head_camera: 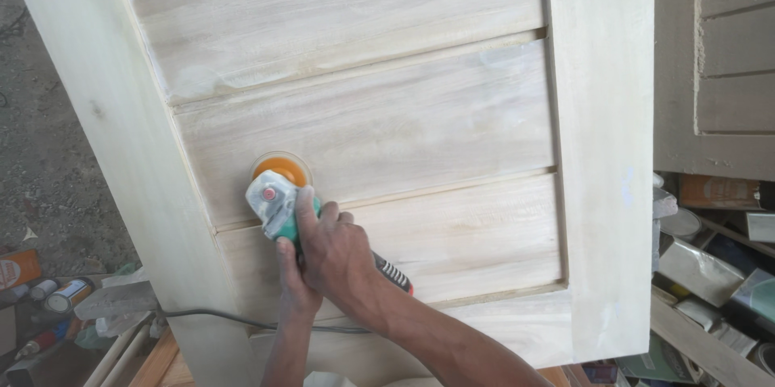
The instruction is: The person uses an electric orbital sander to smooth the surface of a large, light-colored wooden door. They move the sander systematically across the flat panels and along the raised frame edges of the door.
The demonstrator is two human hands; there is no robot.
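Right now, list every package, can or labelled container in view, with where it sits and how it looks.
Orange box: far left edge on the floor, partly cut off.
Spray can: lower left, lying on its side, pale with a dark band.
Orange-brown box: right side, on the cluttered shelf, flat and rectangular.
Grey-white cartons: right, below that box, tilted.

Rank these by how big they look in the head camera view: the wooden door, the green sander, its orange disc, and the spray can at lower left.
1. Wooden door, by far the largest.
2. Green sander.
3. Orange disc and spray can look alike; the can lies farther away, so unranked.
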